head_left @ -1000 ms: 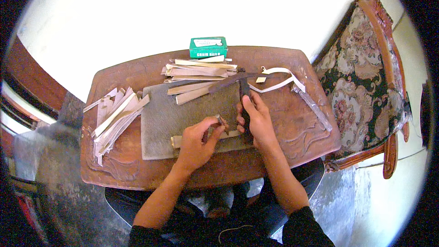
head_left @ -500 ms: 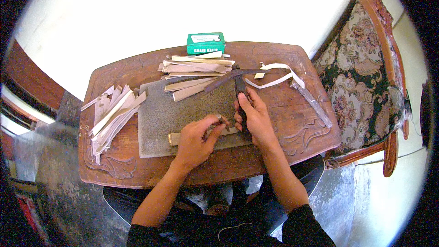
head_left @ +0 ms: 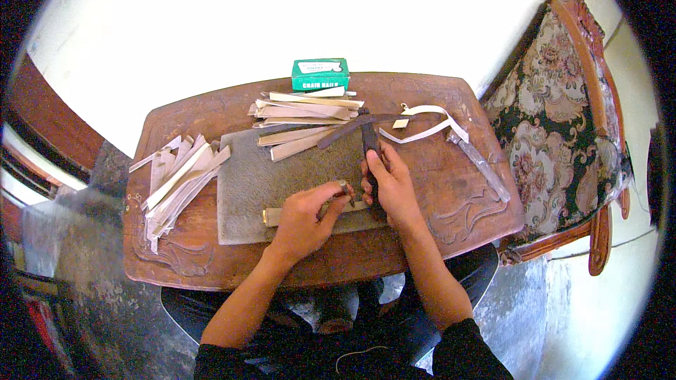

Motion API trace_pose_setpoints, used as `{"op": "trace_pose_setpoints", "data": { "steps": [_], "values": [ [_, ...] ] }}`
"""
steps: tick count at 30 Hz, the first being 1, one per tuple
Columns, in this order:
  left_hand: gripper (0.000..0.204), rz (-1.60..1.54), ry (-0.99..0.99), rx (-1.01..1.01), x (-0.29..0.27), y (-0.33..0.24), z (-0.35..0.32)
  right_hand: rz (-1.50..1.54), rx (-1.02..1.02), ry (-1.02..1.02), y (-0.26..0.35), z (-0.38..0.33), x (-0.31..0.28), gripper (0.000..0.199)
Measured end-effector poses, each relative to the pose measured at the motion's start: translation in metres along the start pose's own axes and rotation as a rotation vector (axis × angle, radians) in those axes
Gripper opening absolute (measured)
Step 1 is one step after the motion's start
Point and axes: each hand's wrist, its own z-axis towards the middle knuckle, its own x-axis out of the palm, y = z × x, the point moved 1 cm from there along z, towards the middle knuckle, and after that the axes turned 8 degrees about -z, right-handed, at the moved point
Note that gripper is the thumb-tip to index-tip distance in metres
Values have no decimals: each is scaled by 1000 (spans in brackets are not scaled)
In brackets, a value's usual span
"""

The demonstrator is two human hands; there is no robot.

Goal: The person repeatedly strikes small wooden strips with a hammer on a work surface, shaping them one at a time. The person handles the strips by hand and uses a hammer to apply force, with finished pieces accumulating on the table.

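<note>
My right hand [head_left: 392, 186] is wrapped round the dark handle of a hammer [head_left: 369, 139]. The hammer's long, thin curved head [head_left: 340, 132] lies across the far end of the handle, over the grey slab. Closer to me, my left hand [head_left: 306, 218] pinches a short metal punch [head_left: 343, 186]. The punch is tilted, its lower end near a beige strap [head_left: 272, 217] that lies along the slab's near edge. A yellowish metal bit shows at the strap's left end. My left hand hides the strap's middle, so I cannot tell whether the punch touches it.
The grey slab [head_left: 246, 183] rests on a carved wooden table [head_left: 338, 260]. Beige strips lie in one pile [head_left: 303, 109] at the back and another [head_left: 179, 183] at left. A green box [head_left: 320, 76] stands behind. A white strap [head_left: 429, 109] and a floral chair [head_left: 549, 134] are at right.
The whole view has shifted slightly, with the table and its things sitting a little lower. Both hands keep nearly the same pose and hold the same tools.
</note>
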Motion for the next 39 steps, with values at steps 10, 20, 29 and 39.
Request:
{"op": "trace_pose_setpoints", "data": {
  "steps": [10,20,29,39],
  "values": [
    [22,151,94,-11,5,-12,3,-14,-30,-12,-5,3,-3,31],
    [22,101,57,-21,9,-6,-2,-25,-98,-44,19,-7,-20,32],
    [21,60,21,4,10,-4,-3,-871,-496,-17,117,-73,-54,40],
    [20,62,-18,-1,10,-10,1,-970,-612,30,134,-92,-44,39]
  ]
}}
